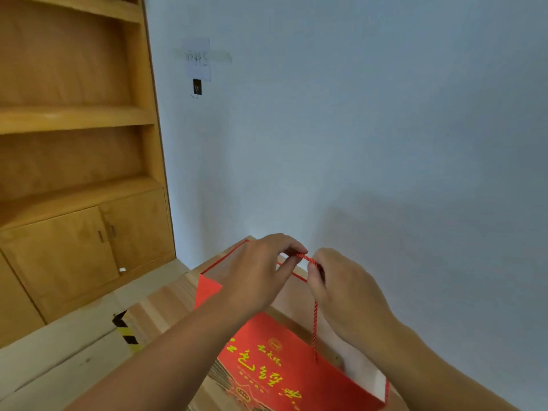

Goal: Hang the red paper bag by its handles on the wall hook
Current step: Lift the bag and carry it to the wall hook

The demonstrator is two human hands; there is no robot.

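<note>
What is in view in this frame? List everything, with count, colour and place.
paper bag: one, red with yellow lettering, standing open on the table
rope handles: red, gathered above the bag's mouth
wall hook: one, dark, high on the wall, nothing on it
paper note: one, pale, taped above the hook
table: one, light wood, yellow-black tape at its corner
shelf cabinet: one, orange-brown wood, left
wall: pale blue-grey
left hand: fingers pinching the handles
right hand: fingers pinching the handles

Soft, even daylight; faint shadow on the wall (385,232); wide-angle edge bowing.
</note>
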